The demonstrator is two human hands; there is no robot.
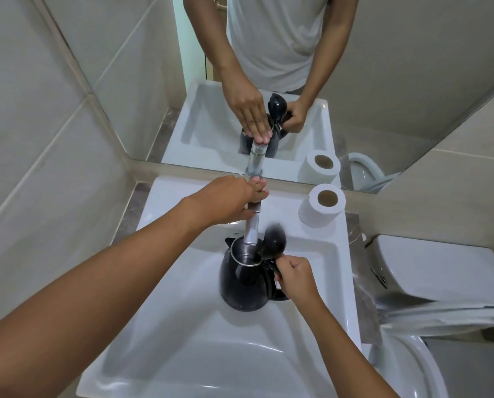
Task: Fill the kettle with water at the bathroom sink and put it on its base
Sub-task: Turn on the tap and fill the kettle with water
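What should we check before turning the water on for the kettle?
1. Lid open: ok, it stands flipped up.
2. Kettle mouth under the tap spout: ok, the spout ends over the opening.
3. Right hand gripping the handle: ok.
4. Left hand on the tap's top: ok.
5. Kettle inside the sink: ok.
6. Water already running: cannot tell, no stream is visible.
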